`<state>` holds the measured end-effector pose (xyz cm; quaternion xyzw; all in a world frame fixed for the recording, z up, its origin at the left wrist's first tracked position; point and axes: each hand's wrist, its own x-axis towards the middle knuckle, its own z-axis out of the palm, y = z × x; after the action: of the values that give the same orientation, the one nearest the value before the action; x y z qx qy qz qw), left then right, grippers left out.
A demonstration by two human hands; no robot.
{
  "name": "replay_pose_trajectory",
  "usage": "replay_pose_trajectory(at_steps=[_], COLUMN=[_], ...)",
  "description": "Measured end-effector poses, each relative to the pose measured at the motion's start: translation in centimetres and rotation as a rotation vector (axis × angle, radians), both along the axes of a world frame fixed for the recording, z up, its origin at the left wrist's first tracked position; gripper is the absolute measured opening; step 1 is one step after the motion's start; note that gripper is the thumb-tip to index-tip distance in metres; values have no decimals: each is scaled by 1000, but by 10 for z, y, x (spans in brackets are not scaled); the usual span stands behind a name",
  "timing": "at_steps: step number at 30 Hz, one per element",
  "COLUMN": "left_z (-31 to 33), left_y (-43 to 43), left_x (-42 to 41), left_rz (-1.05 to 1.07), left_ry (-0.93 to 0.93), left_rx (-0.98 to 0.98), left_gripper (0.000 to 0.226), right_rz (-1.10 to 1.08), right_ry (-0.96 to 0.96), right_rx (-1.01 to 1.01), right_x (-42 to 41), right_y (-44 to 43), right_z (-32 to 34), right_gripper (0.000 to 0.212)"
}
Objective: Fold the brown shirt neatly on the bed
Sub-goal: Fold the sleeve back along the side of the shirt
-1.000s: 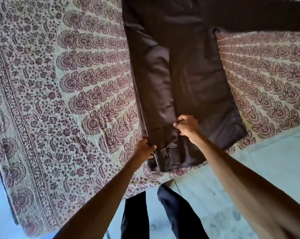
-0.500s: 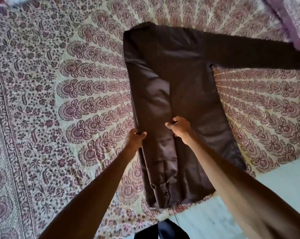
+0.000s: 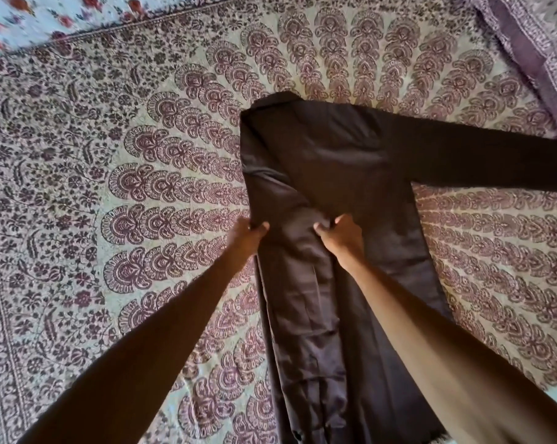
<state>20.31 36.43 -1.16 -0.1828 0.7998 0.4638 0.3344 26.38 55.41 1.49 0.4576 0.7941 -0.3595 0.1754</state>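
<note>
We find the brown shirt (image 3: 350, 161) lengthwise on the bed (image 3: 142, 155), hem at the near edge. Left hand (image 3: 248, 233) pinches the folded strip's outer edge; right hand (image 3: 341, 235) grips its inner edge.

The brown shirt (image 3: 350, 174) lies spread lengthwise on the patterned bed (image 3: 142, 187), shoulders at the far end, its left-hand edge folded inward into a long, slightly rumpled strip over the body, while the other sleeve stretches straight out to the right.
</note>
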Motion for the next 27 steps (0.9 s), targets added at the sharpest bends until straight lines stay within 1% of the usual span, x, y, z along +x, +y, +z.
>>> replay_pose_trajectory(at_steps=[3,5,6,8,10,11,13,15,17,20,23,27], left_z=[12,17,14,14,19,22,20,13,2,-5,3,7], left_y=[16,23,24,26,32,35,36,35,33,28,25,23], left_x=[-61,-101,-119,-148,-170,-177,-188,-198,-208,-226,-239,-257], left_rz=[53,-43,-130,-269,-370,-384,-342,-290,-409,-559,-792,-948], left_ry=[235,432,511,571,559,556,595,592,585,545,554,586], left_rx=[-55,-50,-63,-110,-165,-188,-193,-192,-189,-268,-366,-463], left_gripper=[56,67,70,70,67,64,54,41,28,29,37,27], right_rz=[133,254,307,405,484,512,528,500,494,538,559,552], right_ry=[107,151,156,115,68,51,54,99,129,165,204,344], right_rx=[140,124,92,61,91,118,162,191,221,292,390,418], right_x=[-39,-64,-75,-90,-98,-99,-101,-104,-104,-102,-99,-94], right_y=[6,8,9,6,5,5,6,8,9,11,10,2], right_z=[-1,-3,-5,-7,-9,-11,-14,-18,-21,-30,-38,-41], right_gripper=[42,28,25,24,26,24,18,18,22,25,28,33])
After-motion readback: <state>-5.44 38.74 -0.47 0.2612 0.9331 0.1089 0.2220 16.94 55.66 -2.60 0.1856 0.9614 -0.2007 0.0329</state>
